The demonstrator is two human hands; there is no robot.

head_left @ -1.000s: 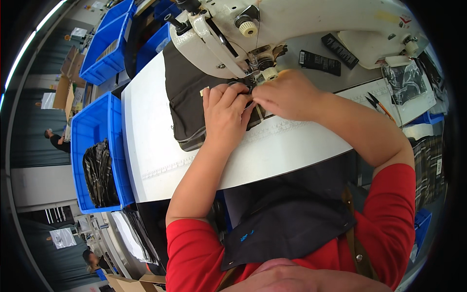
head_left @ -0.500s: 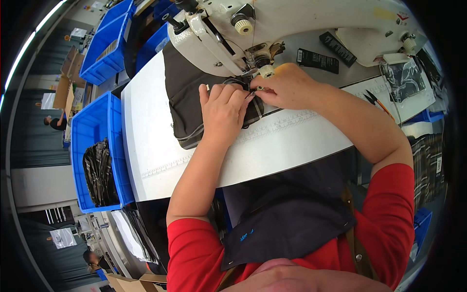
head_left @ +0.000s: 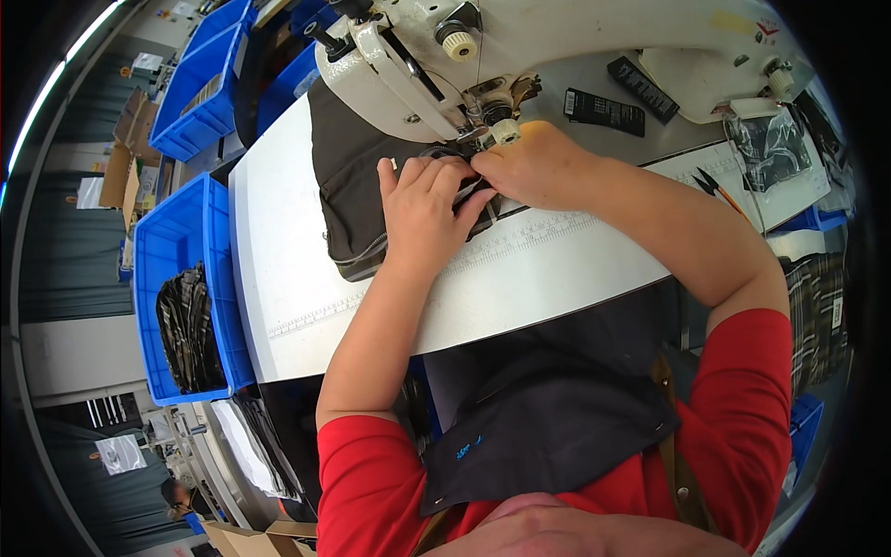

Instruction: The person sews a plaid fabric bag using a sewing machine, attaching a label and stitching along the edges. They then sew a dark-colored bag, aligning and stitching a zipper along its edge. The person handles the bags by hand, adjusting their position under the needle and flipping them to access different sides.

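A dark brown fabric piece (head_left: 357, 181) with a zipper along its edge lies on the white sewing table, partly beneath the head of a sewing machine (head_left: 408, 79). My left hand (head_left: 424, 209) rests on it, fingers spread over the cloth and thumb apart, pointing toward the right hand. Close beside the needle area, my right hand (head_left: 548, 167) pinches the piece's edge between thumb and fingers. The cloth directly at the needle is mostly hidden by my fingers and the machine.
Printed rulers run along the table (head_left: 306, 343). Left of it stands a blue bin (head_left: 215, 278) with folded plaid cloth. Black packets (head_left: 603, 111) lie behind my right hand. Scissors (head_left: 710, 183) and a clear plastic bag (head_left: 770, 148) are at the right.
My right fingertips have moved slightly left and closed together at the fabric edge. The left thumb has swung away from its fingers. The fabric has barely shifted.
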